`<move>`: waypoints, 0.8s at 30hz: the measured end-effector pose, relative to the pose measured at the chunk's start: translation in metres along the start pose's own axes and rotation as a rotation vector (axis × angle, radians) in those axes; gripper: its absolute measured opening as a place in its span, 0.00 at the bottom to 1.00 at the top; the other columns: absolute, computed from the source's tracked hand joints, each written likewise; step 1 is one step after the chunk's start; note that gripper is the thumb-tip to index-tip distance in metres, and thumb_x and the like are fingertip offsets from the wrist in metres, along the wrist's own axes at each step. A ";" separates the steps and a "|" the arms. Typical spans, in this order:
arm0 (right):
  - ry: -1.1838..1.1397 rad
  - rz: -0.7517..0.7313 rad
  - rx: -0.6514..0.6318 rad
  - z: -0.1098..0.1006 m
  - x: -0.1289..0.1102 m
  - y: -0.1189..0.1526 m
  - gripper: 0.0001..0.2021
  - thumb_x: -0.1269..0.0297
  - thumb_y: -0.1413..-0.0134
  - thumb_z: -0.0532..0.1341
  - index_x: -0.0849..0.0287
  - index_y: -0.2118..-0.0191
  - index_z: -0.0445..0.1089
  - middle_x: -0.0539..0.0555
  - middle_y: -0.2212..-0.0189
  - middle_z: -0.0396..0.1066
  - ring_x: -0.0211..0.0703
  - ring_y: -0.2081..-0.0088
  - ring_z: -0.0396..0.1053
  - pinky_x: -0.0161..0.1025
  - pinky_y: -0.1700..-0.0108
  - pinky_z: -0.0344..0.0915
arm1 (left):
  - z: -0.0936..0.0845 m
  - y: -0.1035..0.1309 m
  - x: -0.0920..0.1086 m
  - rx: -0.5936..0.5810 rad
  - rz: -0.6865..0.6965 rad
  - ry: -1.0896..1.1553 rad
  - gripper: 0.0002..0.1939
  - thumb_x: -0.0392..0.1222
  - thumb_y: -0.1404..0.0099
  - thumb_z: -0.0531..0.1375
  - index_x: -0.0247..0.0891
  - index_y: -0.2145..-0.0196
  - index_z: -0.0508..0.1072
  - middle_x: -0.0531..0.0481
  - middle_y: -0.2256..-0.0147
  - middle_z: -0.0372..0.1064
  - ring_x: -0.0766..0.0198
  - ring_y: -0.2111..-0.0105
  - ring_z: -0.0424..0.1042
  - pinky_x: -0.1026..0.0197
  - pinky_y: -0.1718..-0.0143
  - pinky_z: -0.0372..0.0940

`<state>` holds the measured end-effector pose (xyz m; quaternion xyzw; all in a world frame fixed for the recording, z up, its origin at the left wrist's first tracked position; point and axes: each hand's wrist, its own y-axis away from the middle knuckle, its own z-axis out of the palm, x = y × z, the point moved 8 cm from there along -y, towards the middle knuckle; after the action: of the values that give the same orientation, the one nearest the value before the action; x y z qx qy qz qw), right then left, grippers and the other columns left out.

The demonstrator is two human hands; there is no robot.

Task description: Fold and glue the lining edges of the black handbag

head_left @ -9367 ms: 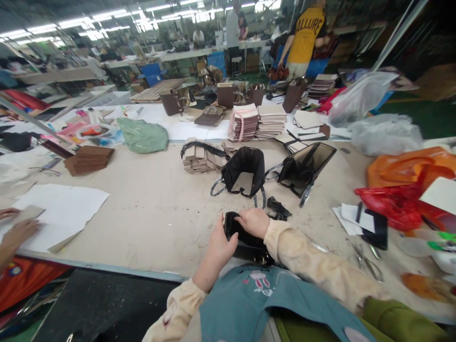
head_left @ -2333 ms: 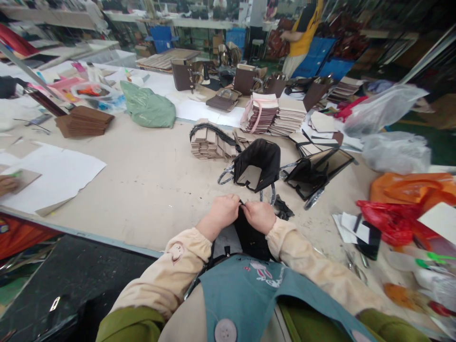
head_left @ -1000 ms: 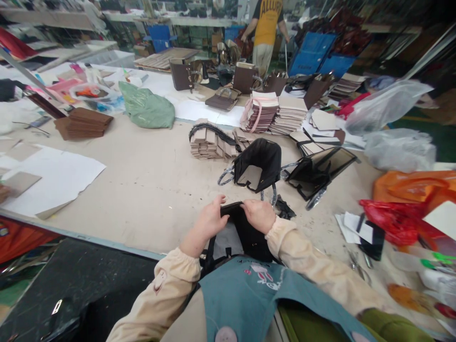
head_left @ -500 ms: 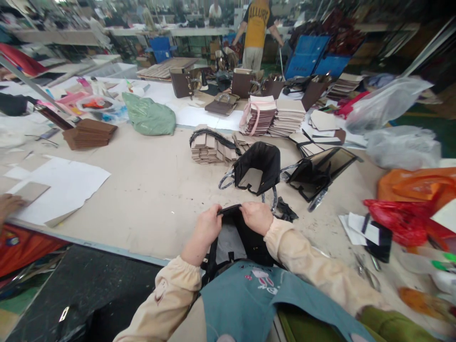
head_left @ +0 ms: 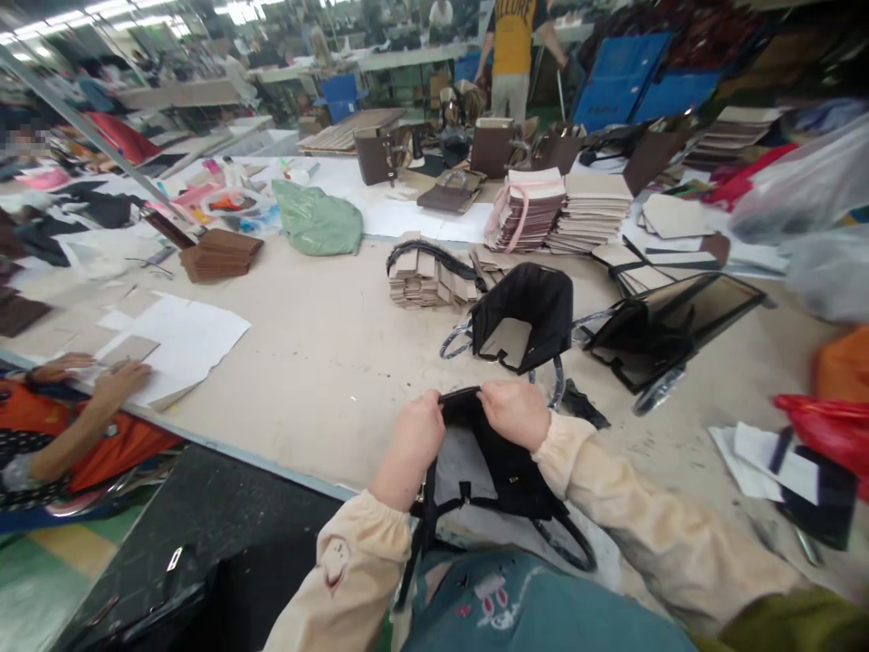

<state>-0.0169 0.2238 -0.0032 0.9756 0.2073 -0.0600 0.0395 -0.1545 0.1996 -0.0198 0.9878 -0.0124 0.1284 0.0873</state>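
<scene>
A black handbag (head_left: pixel 506 475) with a grey lining lies at the table's front edge, close against my body. My left hand (head_left: pixel 419 433) pinches the left end of its far top rim. The right end of the same rim is gripped by my right hand (head_left: pixel 517 412), and a short stretch of dark edge shows between the two. One dark handle loops out at the bag's lower right. Just beyond my hands stands a second black bag (head_left: pixel 533 317), open at the top, with plastic-wrapped handles. Another black bag (head_left: pixel 652 335) lies tilted to its right.
Beige card pieces (head_left: pixel 424 276) are stacked behind the bags, near a green plastic bag (head_left: pixel 319 220) and bundled panels (head_left: pixel 526 208). At left, a co-worker's hands (head_left: pixel 122 380) rest on white paper (head_left: pixel 194 340). A red plastic bag (head_left: pixel 825 435) lies at right.
The view has swung left, bringing more of the co-worker into sight. Both my hands keep their hold on the bag's rim, and more of the bag's interior and handle shows.
</scene>
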 end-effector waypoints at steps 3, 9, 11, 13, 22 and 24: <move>0.009 0.019 0.009 -0.001 -0.001 0.001 0.18 0.62 0.40 0.46 0.62 0.68 0.71 0.59 0.70 0.72 0.46 0.68 0.69 0.37 0.69 0.55 | 0.000 -0.001 0.002 -0.028 -0.031 -0.069 0.12 0.38 0.35 0.46 0.37 0.61 0.68 0.43 0.71 0.72 0.57 0.70 0.73 0.60 0.70 0.63; 0.051 0.065 0.024 -0.008 -0.001 -0.002 0.18 0.61 0.40 0.47 0.64 0.67 0.71 0.61 0.71 0.72 0.46 0.68 0.69 0.36 0.67 0.57 | -0.003 -0.003 -0.001 -0.065 -0.077 -0.132 0.18 0.45 0.35 0.44 0.35 0.66 0.71 0.39 0.70 0.73 0.51 0.68 0.73 0.54 0.68 0.64; 0.072 0.059 0.036 -0.009 -0.002 -0.004 0.19 0.62 0.40 0.46 0.64 0.68 0.71 0.61 0.71 0.72 0.45 0.68 0.69 0.36 0.67 0.57 | -0.003 0.001 -0.002 -0.086 -0.080 -0.144 0.20 0.47 0.36 0.46 0.34 0.68 0.73 0.38 0.70 0.73 0.49 0.67 0.73 0.53 0.67 0.65; 0.095 0.030 0.058 -0.011 -0.004 -0.006 0.19 0.62 0.40 0.46 0.63 0.69 0.71 0.60 0.71 0.72 0.45 0.68 0.70 0.36 0.68 0.58 | -0.006 0.005 -0.004 -0.078 -0.092 -0.160 0.21 0.48 0.36 0.46 0.34 0.68 0.74 0.38 0.70 0.73 0.50 0.67 0.73 0.53 0.67 0.65; 0.184 -0.018 0.125 -0.014 -0.004 -0.018 0.18 0.63 0.40 0.46 0.60 0.70 0.71 0.59 0.72 0.73 0.49 0.68 0.71 0.39 0.66 0.62 | -0.008 -0.001 0.002 -0.039 -0.019 -0.224 0.22 0.41 0.35 0.43 0.33 0.69 0.75 0.36 0.68 0.73 0.52 0.64 0.73 0.56 0.64 0.66; 0.177 -0.016 0.135 -0.013 -0.004 -0.018 0.18 0.62 0.40 0.46 0.61 0.69 0.72 0.60 0.72 0.73 0.49 0.67 0.72 0.39 0.65 0.62 | -0.007 -0.003 0.001 -0.064 -0.012 -0.251 0.21 0.40 0.35 0.43 0.32 0.66 0.75 0.36 0.65 0.72 0.53 0.61 0.72 0.56 0.62 0.65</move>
<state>-0.0262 0.2403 0.0097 0.9758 0.2134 0.0123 -0.0450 -0.1546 0.2037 -0.0138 0.9928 -0.0212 0.0026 0.1175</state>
